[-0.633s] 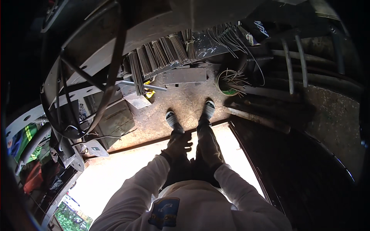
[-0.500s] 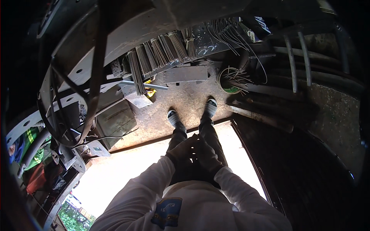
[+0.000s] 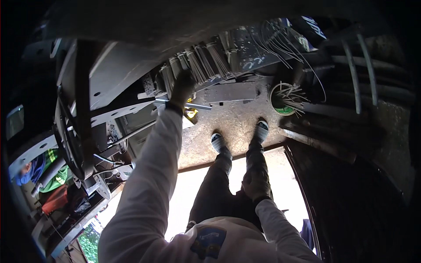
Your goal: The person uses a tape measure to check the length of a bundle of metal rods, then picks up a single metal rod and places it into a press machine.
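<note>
My left hand (image 3: 183, 85) is stretched out to the row of tied bundles of thin metal rods (image 3: 199, 63). It covers part of the bundles at the row's left end; its fingers are too dark to show whether they grip. My right hand (image 3: 256, 186) hangs low in front of my right thigh, away from the bundles. Shadow blurs its fingers, and nothing can be made out in it. The bundles lie side by side on a dark metal surface, their ends pointing toward me.
A round green-edged container (image 3: 284, 110) with loose rods stands right of my feet. Curved wires (image 3: 280, 48) lie at the far right. On the left are a metal frame (image 3: 83, 144) and a flat bar (image 3: 202, 106) jutting over a yellow packet (image 3: 191, 112). A doorway sill (image 3: 201, 165) crosses behind my shoes.
My hands were together in front of my legs. The left one has gone forward and left to the rod bundles; the right one has dropped beside my right thigh. The view has shifted left.
</note>
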Demonstrator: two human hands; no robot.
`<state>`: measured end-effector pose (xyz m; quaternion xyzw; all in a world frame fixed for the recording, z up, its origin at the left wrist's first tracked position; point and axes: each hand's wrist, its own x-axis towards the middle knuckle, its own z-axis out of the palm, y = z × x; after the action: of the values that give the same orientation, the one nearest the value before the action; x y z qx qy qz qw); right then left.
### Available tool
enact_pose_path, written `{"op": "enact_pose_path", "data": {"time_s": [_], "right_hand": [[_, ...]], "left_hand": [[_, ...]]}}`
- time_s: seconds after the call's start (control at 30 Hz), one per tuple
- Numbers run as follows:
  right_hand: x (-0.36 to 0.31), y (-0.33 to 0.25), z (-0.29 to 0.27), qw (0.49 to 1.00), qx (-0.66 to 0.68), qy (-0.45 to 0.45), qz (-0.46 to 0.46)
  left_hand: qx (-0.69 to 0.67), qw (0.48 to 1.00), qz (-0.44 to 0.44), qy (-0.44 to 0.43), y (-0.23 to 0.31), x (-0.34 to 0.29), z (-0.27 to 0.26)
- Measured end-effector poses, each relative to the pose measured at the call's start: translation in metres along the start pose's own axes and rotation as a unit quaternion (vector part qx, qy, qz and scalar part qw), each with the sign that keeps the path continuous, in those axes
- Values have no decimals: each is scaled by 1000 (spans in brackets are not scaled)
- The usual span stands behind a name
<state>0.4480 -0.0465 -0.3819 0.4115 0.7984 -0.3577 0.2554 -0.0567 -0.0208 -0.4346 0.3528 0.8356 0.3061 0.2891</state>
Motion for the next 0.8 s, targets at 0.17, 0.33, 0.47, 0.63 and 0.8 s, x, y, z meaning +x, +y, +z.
{"op": "enact_pose_path", "data": {"time_s": [0.17,0.33,0.47,0.63,0.8], "right_hand": [[-9,9,-5,998,-5,-8,55],[-9,-4,-20,997,39,-29,63],[-10,-3,-22,993,57,-35,92],[-11,8,-19,990,88,-10,114],[-10,18,-10,984,113,40,130]], "left_hand": [[391,910,4,140,18,48,35],[397,911,41,101,3,47,47],[436,883,-168,36,59,56,64],[408,912,-36,-26,154,84,117],[410,909,-17,78,97,163,177]]}}
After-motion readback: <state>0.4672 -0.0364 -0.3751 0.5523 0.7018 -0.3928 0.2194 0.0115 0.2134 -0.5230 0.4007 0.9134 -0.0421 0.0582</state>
